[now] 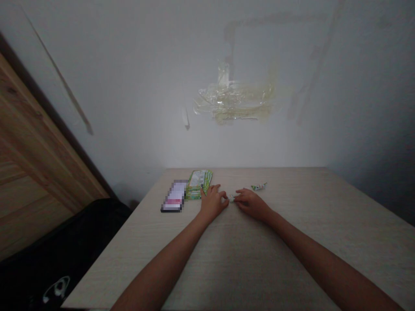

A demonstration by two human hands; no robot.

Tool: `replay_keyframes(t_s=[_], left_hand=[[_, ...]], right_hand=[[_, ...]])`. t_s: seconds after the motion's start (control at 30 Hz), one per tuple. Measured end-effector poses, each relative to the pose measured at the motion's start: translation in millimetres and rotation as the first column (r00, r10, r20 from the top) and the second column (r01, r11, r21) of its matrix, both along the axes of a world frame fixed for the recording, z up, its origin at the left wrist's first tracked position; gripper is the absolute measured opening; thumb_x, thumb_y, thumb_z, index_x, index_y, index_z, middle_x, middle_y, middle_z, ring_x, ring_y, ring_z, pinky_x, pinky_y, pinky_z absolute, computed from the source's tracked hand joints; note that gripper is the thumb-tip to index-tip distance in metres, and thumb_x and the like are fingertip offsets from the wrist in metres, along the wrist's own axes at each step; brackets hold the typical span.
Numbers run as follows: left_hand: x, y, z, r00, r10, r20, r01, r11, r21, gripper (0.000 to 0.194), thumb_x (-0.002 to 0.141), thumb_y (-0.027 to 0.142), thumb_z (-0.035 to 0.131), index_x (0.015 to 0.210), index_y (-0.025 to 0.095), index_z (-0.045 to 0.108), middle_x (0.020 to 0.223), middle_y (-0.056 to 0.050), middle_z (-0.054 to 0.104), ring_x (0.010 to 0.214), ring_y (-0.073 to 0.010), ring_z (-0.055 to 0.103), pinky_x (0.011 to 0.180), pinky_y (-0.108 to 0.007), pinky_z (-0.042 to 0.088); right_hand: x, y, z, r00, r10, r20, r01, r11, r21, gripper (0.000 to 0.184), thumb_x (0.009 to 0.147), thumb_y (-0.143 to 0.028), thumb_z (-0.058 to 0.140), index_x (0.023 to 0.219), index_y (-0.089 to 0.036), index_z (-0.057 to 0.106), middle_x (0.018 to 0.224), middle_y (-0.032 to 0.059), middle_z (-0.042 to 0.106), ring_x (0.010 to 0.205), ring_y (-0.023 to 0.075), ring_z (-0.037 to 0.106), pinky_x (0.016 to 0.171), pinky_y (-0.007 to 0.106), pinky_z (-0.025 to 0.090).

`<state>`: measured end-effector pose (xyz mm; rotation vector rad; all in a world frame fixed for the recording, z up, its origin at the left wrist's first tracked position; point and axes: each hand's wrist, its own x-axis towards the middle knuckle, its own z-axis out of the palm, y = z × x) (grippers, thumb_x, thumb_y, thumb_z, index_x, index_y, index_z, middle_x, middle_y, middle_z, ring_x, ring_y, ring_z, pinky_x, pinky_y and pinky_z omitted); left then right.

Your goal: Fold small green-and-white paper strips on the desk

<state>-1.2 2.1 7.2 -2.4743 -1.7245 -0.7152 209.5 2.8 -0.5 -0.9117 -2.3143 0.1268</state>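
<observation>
A small white-and-green folded wrapper piece (231, 198) is between my two hands, low over the table. The fingertips of my right hand (253, 204) are closed on it. My left hand (213, 203) is just to its left, with thumb and forefinger curled together and the other fingers stretched forward; what lies in that pinch, if anything, is too small to make out. Behind my left fingers is a stack of green-and-white printed packets (198, 179). A second folded green-and-white wrapper (259, 186) rests beyond my right hand.
A phone (175, 195) with a blurred lit screen lies left of the packets. The pale wooden table (246, 268) meets a wall (145, 108) patched with clear tape (233, 101). Wooden panelling (32, 142) and a black bag-like item (87, 233) are at the left.
</observation>
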Motion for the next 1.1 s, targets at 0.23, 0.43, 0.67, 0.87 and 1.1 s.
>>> replay_keyframes(t_s=[0.23, 0.43, 0.67, 0.87, 1.1], left_hand=[[0.6, -0.2, -0.3, 1.0, 0.01, -0.017, -0.01, 1.0, -0.018, 0.022, 0.08, 0.047, 0.065, 0.094, 0.031, 0.069, 0.145, -0.007, 0.045, 0.135, -0.0305, 0.037, 0.109, -0.07, 0.016], [-0.7, -0.3, -1.6, 1.0, 0.008, -0.014, -0.008, 1.0, -0.02, 0.023, 0.081, 0.049, 0.064, 0.095, 0.032, 0.069, 0.146, -0.006, 0.044, 0.137, -0.0314, 0.035, 0.108, -0.073, 0.012], [-0.1, -0.6, -2.1, 1.0, 0.026, 0.001, -0.026, 0.997, -0.067, 0.024, 0.081, 0.051, 0.064, 0.097, 0.034, 0.069, 0.146, -0.006, 0.044, 0.136, -0.0317, 0.036, 0.108, -0.072, 0.012], [-0.2, -1.2, -1.8, 1.0, 0.028, 0.009, -0.027, 0.997, -0.072, 0.024, 0.082, 0.052, 0.062, 0.097, 0.034, 0.069, 0.145, -0.007, 0.045, 0.136, -0.0323, 0.035, 0.107, -0.074, 0.012], [0.0, -0.9, -0.9, 1.0, 0.024, 0.016, -0.022, 0.996, -0.083, 0.026, 0.082, 0.053, 0.062, 0.097, 0.033, 0.069, 0.144, -0.007, 0.046, 0.136, -0.032, 0.035, 0.106, -0.074, 0.012]], right_hand=[[2.2, 2.2, -3.3, 1.0, 0.017, 0.004, -0.017, 1.0, 0.012, 0.025, 0.084, -0.014, 0.059, 0.102, -0.023, 0.074, 0.101, 0.0087, 0.074, 0.114, 0.0245, 0.06, 0.104, 0.049, 0.041], [1.6, 1.6, -5.1, 1.0, 0.014, -0.008, -0.014, 1.0, -0.004, 0.025, 0.084, -0.014, 0.059, 0.102, -0.023, 0.074, 0.102, 0.009, 0.073, 0.114, 0.0241, 0.059, 0.1, 0.045, 0.045], [-1.9, -1.4, -4.1, 0.999, 0.03, -0.04, -0.028, 0.998, 0.05, 0.023, 0.085, -0.013, 0.057, 0.096, -0.021, 0.075, 0.102, 0.0094, 0.071, 0.105, 0.0216, 0.062, 0.095, 0.041, 0.048], [-3.9, -6.4, 2.1, 0.997, 0.045, -0.064, -0.044, 0.999, 0.009, 0.023, 0.087, -0.014, 0.055, 0.096, -0.022, 0.074, 0.097, 0.0075, 0.072, 0.094, 0.0188, 0.064, 0.09, 0.037, 0.05], [-4.8, -7.1, 4.0, 0.998, 0.046, -0.039, -0.046, 0.999, -0.007, 0.023, 0.087, -0.014, 0.055, 0.097, -0.021, 0.075, 0.096, 0.0078, 0.072, 0.092, 0.0182, 0.064, 0.087, 0.034, 0.049]])
